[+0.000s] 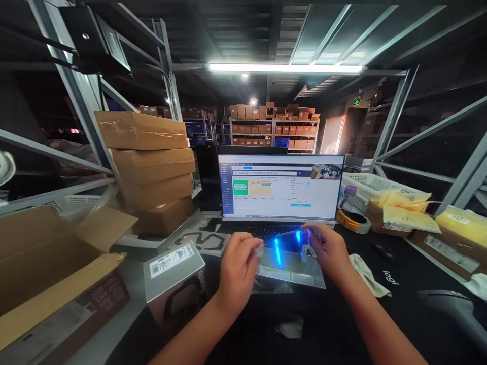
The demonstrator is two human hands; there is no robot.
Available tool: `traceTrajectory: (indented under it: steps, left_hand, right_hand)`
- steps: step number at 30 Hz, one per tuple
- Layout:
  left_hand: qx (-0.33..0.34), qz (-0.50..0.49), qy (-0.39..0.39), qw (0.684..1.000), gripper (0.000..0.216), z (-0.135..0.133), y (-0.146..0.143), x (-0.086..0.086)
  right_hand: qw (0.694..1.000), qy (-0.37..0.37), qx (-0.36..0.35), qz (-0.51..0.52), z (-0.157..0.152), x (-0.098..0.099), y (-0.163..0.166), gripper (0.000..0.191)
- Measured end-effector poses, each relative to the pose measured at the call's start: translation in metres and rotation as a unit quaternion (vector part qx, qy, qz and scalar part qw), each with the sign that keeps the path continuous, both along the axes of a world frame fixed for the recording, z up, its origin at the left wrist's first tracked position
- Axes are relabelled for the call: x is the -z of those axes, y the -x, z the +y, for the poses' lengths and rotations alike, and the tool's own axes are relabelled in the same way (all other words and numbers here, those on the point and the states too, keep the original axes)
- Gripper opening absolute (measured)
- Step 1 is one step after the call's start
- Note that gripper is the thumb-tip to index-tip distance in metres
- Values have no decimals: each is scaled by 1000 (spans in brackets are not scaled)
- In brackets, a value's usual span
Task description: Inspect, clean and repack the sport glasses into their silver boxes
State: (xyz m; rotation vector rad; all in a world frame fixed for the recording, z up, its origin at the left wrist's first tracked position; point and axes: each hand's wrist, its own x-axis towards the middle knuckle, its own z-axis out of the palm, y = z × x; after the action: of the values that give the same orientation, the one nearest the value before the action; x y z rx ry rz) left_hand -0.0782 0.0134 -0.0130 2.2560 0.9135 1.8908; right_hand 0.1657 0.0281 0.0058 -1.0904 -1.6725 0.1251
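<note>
My right hand (323, 246) pinches the right end of a see-through, shiny piece shaped like eyewear (286, 246), with bright blue glare on it. At its left, my left hand (239, 263) has thumb and fingers pressed together on a small clear bit; whether this belongs to the eyewear piece I cannot tell. Under both hands lies an open shallow silvery box (292, 276), partly covered by the shiny piece. Left of my left hand stands a grey product box (175, 266) with a white barcode label. Behind it is a flat card printed with a black frame shape (201, 242).
A lit monitor (281, 187) stands behind the hands, with a keyboard (262, 232) before it. An open carton (57, 274) and stacked cartons (152, 167) are at left. A tape roll (353, 221), yellow packets (411, 215), a cloth (369, 276) and a scanner (452, 309) lie at right.
</note>
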Motion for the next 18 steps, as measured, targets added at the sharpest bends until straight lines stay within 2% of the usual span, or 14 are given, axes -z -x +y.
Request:
traceTrajectory:
  steps: [5, 12, 14, 18]
  left_hand:
    - [21, 28, -53, 998, 30, -13, -4, 1]
    - [133, -91, -19, 987, 19, -18, -15, 8]
    - [120, -91, -44, 988, 21, -15, -14, 7]
    - [48, -77, -86, 992, 17, -9, -8, -2]
  right_hand:
    - [995, 57, -71, 36, 4, -1, 7, 25]
    - [968, 142, -176, 109, 4, 8, 24, 27]
    - [955, 161, -202, 145, 5, 12, 26, 31]
    - [926, 189, -231, 232, 10, 19, 25, 38]
